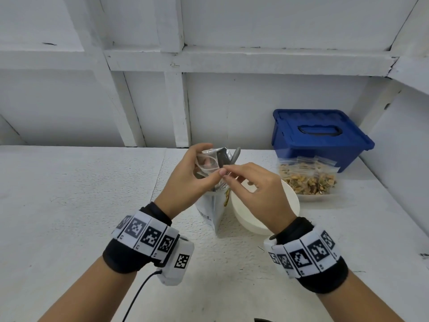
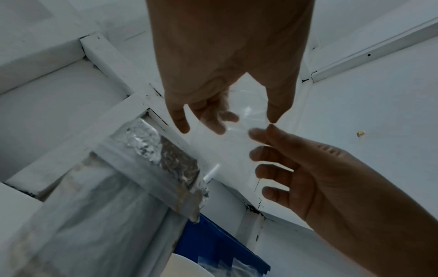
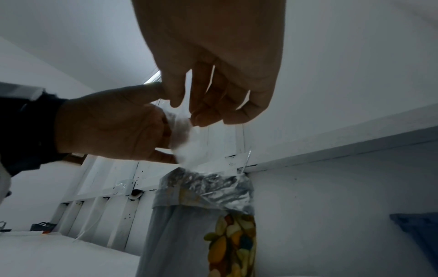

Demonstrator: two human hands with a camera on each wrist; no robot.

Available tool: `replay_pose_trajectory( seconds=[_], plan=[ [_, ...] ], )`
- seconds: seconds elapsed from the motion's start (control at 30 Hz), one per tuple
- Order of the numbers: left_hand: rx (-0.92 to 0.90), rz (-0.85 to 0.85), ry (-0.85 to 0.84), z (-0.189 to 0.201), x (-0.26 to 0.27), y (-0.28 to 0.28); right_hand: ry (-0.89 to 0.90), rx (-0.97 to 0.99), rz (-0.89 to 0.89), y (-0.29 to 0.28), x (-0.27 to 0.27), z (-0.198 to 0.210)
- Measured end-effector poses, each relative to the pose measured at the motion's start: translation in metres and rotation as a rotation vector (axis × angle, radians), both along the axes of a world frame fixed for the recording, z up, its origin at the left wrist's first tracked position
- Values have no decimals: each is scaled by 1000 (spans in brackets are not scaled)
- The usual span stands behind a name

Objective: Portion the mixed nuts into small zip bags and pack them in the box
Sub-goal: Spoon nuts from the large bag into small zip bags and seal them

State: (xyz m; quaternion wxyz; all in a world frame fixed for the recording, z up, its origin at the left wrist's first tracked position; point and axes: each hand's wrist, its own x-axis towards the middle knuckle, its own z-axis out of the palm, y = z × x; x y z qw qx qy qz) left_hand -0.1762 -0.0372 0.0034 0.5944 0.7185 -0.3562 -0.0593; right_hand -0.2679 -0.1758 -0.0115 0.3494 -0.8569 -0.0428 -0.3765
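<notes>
A small clear zip bag (image 1: 207, 166), apparently empty, is held up over the table. My left hand (image 1: 210, 160) cups it from the left, thumb and fingers curled round it. My right hand (image 1: 229, 173) pinches its near edge with thumb and forefinger. In the left wrist view the zip bag (image 2: 245, 114) is stretched between the left hand (image 2: 227, 123) and the right hand's fingertips (image 2: 257, 135). Just below stands the large foil nut pouch (image 1: 214, 212), open at the top, with a spoon handle (image 1: 236, 154) sticking out. In the right wrist view the zip bag (image 3: 187, 148) hangs above the pouch (image 3: 199, 224).
A white bowl (image 1: 267, 212) sits right of the pouch, under my right hand. Behind it a clear tray (image 1: 312, 197) holds several filled zip bags (image 1: 307, 180). A blue box (image 1: 318, 135) with its lid on stands at the back right against the wall.
</notes>
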Motion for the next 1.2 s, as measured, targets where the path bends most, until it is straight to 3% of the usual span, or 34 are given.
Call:
replay_pose_trajectory(
  seconds=[0.13,0.27,0.37,0.67,0.83,0.9,1.0,1.1,1.2],
  plan=[
    [143,-69,-176,0,3,4,127,260,59,-6,-3,20],
    [261,-173,-325,0,4,3,368,177,192,-6,1,31],
    [304,-176,-432,-2,5,2,454,215,225,-5,6,28],
    [300,-101,-481,-5,8,12,547,531,287,1,11,29],
    [288,-68,-452,-5,9,18,524,529,299,6,14,32],
    [281,-37,-391,-7,12,23,449,501,237,4,14,37],
    [305,45,-340,-11,19,32,352,497,-22,-8,21,39],
    [335,74,-338,-17,27,38,409,442,-176,-19,33,34],
    [314,89,-296,-20,31,40,499,348,-205,-18,43,26]
  ],
)
